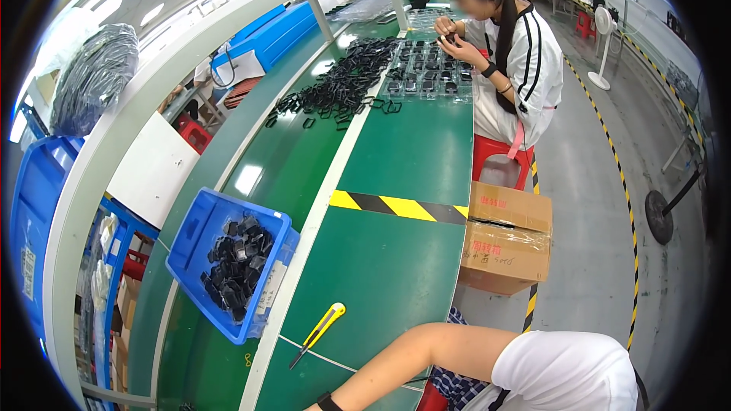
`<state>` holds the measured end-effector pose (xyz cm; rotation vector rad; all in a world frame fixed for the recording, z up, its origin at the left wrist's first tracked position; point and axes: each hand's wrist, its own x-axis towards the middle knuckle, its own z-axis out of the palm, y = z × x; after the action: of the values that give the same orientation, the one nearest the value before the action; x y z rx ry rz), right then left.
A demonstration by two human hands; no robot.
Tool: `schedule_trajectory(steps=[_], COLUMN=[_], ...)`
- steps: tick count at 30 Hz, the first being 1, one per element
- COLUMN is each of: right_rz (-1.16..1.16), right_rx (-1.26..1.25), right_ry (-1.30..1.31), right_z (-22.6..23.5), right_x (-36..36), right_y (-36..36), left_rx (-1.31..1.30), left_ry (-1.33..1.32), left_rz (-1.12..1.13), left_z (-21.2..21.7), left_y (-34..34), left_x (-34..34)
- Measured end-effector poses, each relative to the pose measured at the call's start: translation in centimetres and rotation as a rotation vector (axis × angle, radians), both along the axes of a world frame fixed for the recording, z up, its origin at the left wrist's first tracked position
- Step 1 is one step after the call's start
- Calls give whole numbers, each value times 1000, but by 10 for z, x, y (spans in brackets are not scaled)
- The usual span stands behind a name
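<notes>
Neither of my hands shows. What appears to be my right arm, in a white short sleeve, reaches leftward along the lower edge. A black wristband (329, 402) sits at its wrist, and the hand lies beyond the frame. Just past the forearm, a yellow box cutter (326, 326) rests on the green worktable (388, 262), its dark end toward the lower left. Left of it, a tilted blue bin (185, 240) holds a heap of small black parts (237, 262). A patterned dark-blue cloth (458, 350) shows beside the arm.
Yellow-and-black tape (400, 207) crosses the worktable. Farther off lie many black frames (335, 84) and clear trays (430, 68) of black parts. A seated co-worker (525, 68) holds a small dark part. Cardboard boxes (506, 232) stand at the table's right edge; a pale metal frame (99, 152) rises at left.
</notes>
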<state>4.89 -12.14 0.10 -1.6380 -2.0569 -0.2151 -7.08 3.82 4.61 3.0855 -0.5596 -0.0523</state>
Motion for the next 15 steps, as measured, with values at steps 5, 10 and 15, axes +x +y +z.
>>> schedule_trajectory(steps=[5,10,15], right_rz=[67,46,-73], right_rx=[-44,47,-19], right_ry=[413,219,422], right_z=[-23,0,20], right_x=[-7,-11,-10], right_y=[7,-11,-29], left_rx=[-178,-149,-61], left_ry=[-28,-38,74], left_rz=[-49,-70,16], left_z=[-7,-6,-12], left_y=[5,2,1], left_x=[0,-4,9])
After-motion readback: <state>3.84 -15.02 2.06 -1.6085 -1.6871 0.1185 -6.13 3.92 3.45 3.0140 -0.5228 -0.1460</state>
